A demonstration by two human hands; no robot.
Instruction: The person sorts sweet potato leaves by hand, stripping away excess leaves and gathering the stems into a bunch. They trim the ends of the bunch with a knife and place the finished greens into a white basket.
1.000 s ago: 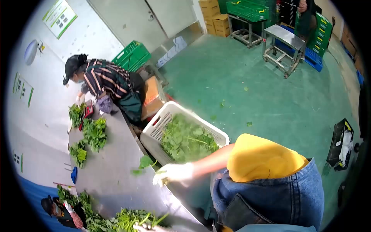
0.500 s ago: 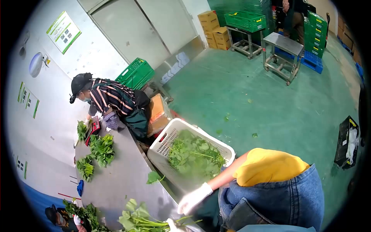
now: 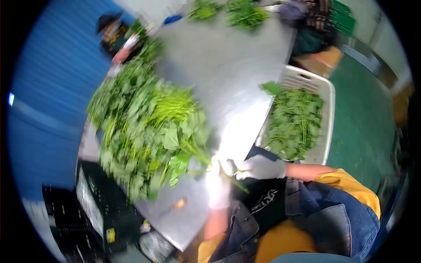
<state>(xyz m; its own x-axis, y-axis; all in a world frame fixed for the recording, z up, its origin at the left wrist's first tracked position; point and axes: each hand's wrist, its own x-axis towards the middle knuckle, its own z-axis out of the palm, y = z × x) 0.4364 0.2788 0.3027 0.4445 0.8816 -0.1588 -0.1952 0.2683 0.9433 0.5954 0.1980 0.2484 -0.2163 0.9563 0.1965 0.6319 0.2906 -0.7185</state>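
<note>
My gloved left hand (image 3: 218, 186) is closed round the stems of a small bunch of leafy greens (image 3: 180, 149) at the table's near edge. Close to its right, my gloved right hand (image 3: 262, 168) has its fingers pinched together at the stem ends; a thin stem shows at the fingertips. A large heap of greens (image 3: 131, 118) covers the left side of the metal table (image 3: 223, 61). To the right of the table stands a white basket (image 3: 328, 118) with loose greens inside. The image is blurred around my hands.
Across the table at the upper left, a co-worker (image 3: 115, 37) in a dark cap holds greens. Another person's striped sleeve (image 3: 319, 15) shows at the top right. Black crates (image 3: 114, 206) stand at the lower left. Further bunches (image 3: 247, 13) lie at the table's far end.
The view has swung left and down to the heap. My right hand has moved from beside the basket to the stems, near my left hand, which still holds greens.
</note>
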